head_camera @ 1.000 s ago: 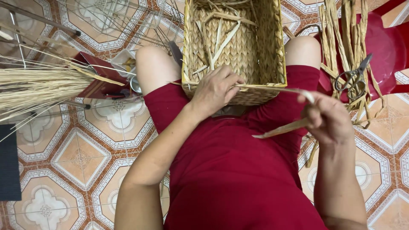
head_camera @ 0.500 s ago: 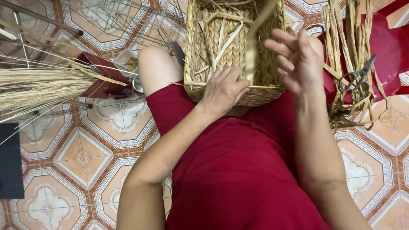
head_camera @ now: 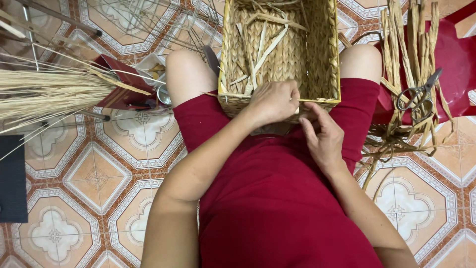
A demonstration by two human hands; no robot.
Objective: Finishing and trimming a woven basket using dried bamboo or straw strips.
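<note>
A rectangular woven straw basket (head_camera: 325,54) rests on my lap between my knees, with loose straw strips lying inside it. My left hand (head_camera: 273,101) is curled over the basket's near rim, gripping it. My right hand (head_camera: 325,136) is just below that rim, fingers pointing up and touching the near wall beside my left hand. What the right fingers pinch is hidden. I wear red shorts.
Scissors (head_camera: 419,94) lie on a bundle of flat straw strips (head_camera: 401,59) over a red plastic stool at the right. A sheaf of thin dry straw (head_camera: 49,92) and wire frames (head_camera: 148,25) lie at the left on the patterned tile floor (head_camera: 89,168).
My right hand, raised over the basket with a strip half a second ago, has come down to the near rim. My left hand stayed on the rim.
</note>
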